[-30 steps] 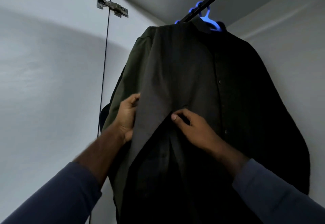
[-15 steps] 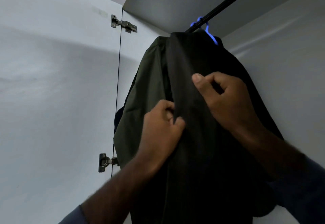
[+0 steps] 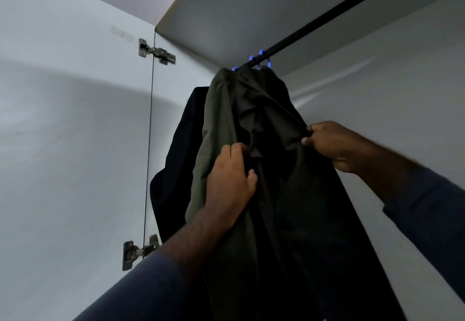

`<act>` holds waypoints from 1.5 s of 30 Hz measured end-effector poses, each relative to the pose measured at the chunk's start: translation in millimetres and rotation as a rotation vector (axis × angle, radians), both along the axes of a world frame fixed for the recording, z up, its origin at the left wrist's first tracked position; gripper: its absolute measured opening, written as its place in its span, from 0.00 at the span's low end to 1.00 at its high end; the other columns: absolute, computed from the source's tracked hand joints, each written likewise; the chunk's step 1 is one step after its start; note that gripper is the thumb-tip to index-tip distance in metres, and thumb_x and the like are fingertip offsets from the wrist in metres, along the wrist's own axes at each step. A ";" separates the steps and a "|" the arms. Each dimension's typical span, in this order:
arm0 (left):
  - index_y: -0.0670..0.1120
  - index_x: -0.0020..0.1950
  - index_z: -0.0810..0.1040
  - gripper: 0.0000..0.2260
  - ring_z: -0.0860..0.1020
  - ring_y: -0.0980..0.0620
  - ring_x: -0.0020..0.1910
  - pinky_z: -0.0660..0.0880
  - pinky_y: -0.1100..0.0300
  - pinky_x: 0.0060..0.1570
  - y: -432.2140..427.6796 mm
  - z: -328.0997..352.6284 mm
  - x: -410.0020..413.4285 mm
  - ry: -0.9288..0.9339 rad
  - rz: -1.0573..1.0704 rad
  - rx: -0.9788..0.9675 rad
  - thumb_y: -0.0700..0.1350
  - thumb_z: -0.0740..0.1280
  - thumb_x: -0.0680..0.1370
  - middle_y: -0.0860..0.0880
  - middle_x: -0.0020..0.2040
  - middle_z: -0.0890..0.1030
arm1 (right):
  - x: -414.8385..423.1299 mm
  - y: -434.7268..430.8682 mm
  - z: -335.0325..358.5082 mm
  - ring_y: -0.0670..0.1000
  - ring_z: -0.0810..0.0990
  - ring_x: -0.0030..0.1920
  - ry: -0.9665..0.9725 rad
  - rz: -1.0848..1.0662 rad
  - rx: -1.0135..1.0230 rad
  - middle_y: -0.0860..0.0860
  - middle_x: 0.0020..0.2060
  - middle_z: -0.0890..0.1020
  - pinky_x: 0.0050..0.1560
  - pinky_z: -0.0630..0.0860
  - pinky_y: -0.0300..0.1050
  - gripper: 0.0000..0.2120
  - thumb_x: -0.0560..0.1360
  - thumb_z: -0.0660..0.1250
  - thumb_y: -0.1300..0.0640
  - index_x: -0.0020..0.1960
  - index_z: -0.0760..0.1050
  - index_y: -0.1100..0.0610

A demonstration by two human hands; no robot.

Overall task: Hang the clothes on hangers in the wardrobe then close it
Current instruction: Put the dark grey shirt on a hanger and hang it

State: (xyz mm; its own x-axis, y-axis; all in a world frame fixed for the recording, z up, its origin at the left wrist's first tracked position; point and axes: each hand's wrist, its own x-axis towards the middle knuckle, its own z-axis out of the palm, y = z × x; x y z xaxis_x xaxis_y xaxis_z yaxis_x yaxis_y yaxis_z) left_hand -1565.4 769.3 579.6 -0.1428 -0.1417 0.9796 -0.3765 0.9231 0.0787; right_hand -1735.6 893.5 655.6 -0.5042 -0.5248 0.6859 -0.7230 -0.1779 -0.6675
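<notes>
- I was looking up into the wardrobe (image 3: 251, 5). Its door (image 3: 63, 144) stood wide open on the left, with the upper hinge (image 3: 156, 52) and lower hinge (image 3: 137, 251) both showing, so closing was not yet due.
- Inside, the clothes hung bunched at the left end of the rail (image 3: 327, 15), close under the wardrobe's top. Blue hangers (image 3: 261, 55) hooked over the rail there. I could only make out bits of hook, so I could not count them.
- Three pieces showed. A black garment (image 3: 181, 149) hung nearest the door side, an olive garment (image 3: 214, 124) touched it, and a dark garment (image 3: 264, 109) came next to the right along the rail.
- My left hand (image 3: 230, 177) lay against the olive garment with its fingers curled in round the front edge, clamped on the cloth. I judged that hold was there to steady the neighbour while the dark one was sorted.
- My right hand (image 3: 332, 144) pinched a fold of the dark garment between thumb and fingers. It held the fold out to the right, so the cloth ran taut up toward the hangers. That looked to me like spreading the shoulder to sit square.
- The cloth just under the hooks was rumpled. I reckoned the hanging step was nearly done but wanted smoothing before I let go and turned to the door.
</notes>
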 end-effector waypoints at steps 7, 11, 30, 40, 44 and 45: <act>0.46 0.78 0.53 0.38 0.71 0.44 0.60 0.74 0.51 0.48 -28.2 38.3 -28.1 -0.205 0.384 -0.080 0.56 0.67 0.75 0.44 0.65 0.67 | 4.4 2.0 11.6 0.56 0.80 0.46 0.062 -0.085 -0.087 0.58 0.45 0.81 0.51 0.75 0.46 0.12 0.82 0.62 0.55 0.50 0.79 0.62; 0.47 0.77 0.59 0.30 0.75 0.41 0.57 0.74 0.49 0.46 -35.0 50.5 -27.8 -0.161 0.329 -0.129 0.50 0.64 0.77 0.43 0.60 0.75 | 4.4 1.3 15.1 0.53 0.76 0.40 0.140 -0.183 -0.146 0.58 0.39 0.79 0.42 0.70 0.43 0.16 0.82 0.63 0.53 0.47 0.79 0.66; 0.45 0.53 0.85 0.18 0.79 0.56 0.52 0.73 0.65 0.60 -91.0 58.3 68.5 0.292 -0.516 0.364 0.31 0.60 0.73 0.49 0.53 0.83 | -16.1 -65.5 -100.0 0.55 0.85 0.50 -0.222 0.352 0.266 0.57 0.50 0.86 0.50 0.82 0.48 0.10 0.75 0.72 0.61 0.55 0.81 0.62; 0.43 0.76 0.60 0.36 0.68 0.45 0.68 0.65 0.53 0.69 -71.0 -26.3 33.6 0.216 -0.204 0.300 0.45 0.73 0.71 0.42 0.70 0.66 | -41.5 -100.4 -224.9 0.58 0.82 0.56 -0.221 0.189 0.538 0.54 0.54 0.84 0.60 0.78 0.57 0.18 0.72 0.75 0.63 0.61 0.78 0.59; 0.46 0.68 0.72 0.25 0.68 0.44 0.68 0.61 0.42 0.71 -55.3 -56.2 13.1 0.078 0.095 -0.239 0.42 0.69 0.71 0.42 0.69 0.70 | -49.3 -108.5 -246.9 0.55 0.80 0.57 -0.176 0.187 0.525 0.53 0.55 0.82 0.60 0.78 0.52 0.19 0.72 0.74 0.62 0.62 0.77 0.58; 0.45 0.64 0.76 0.21 0.70 0.44 0.67 0.61 0.41 0.71 -53.2 -63.9 4.9 -0.024 0.085 -0.372 0.41 0.69 0.70 0.42 0.66 0.73 | -50.5 -110.2 -249.9 0.55 0.79 0.58 -0.158 0.189 0.525 0.53 0.57 0.82 0.63 0.76 0.53 0.21 0.72 0.75 0.61 0.63 0.76 0.59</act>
